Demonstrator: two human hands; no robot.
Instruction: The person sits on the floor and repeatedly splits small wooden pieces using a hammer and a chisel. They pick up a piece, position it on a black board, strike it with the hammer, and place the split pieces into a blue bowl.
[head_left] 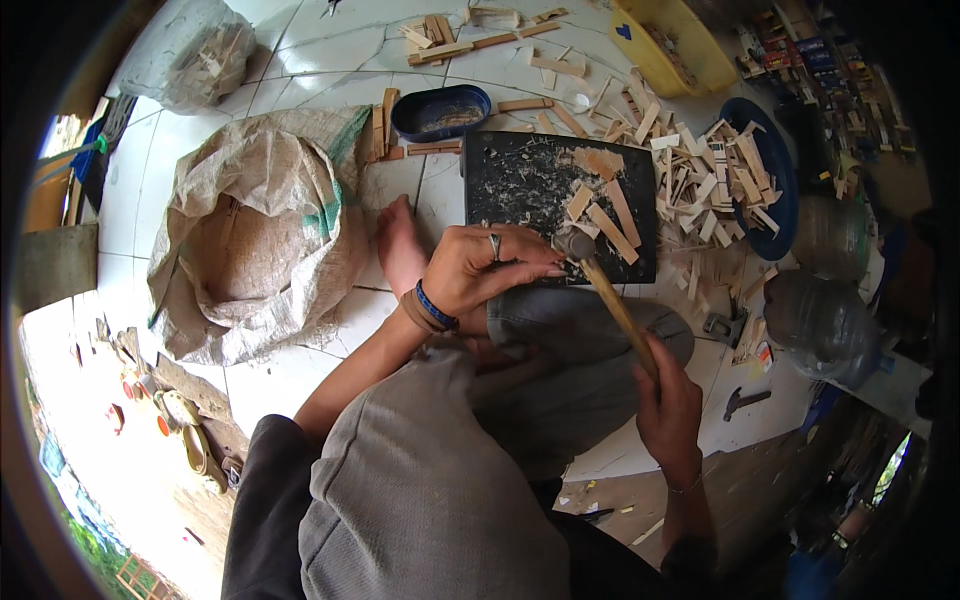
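Note:
My right hand (668, 408) is wrapped round the wooden handle of a hammer (618, 312). The hammer's metal head rests at the near edge of a black board (510, 180), just beyond the fingertips of my left hand (485, 265). Thumb and fingers of that left hand are pinched together at the board's edge; what they hold is too small or hidden to name. Wood shavings and a few flat wooden strips (612, 232) lie on the board, beside the hammer head. My bent leg in grey trousers (570, 320) is close under both hands.
A woven sack (250, 240) with a rolled rim stands left. Beyond are a dark blue oval tray (442, 92) and a yellow tub (640, 45). Wood pieces (700, 180) pile against a blue basin (782, 215) at right. A second hammer (746, 402) lies on the tiles near a plastic bottle (825, 325).

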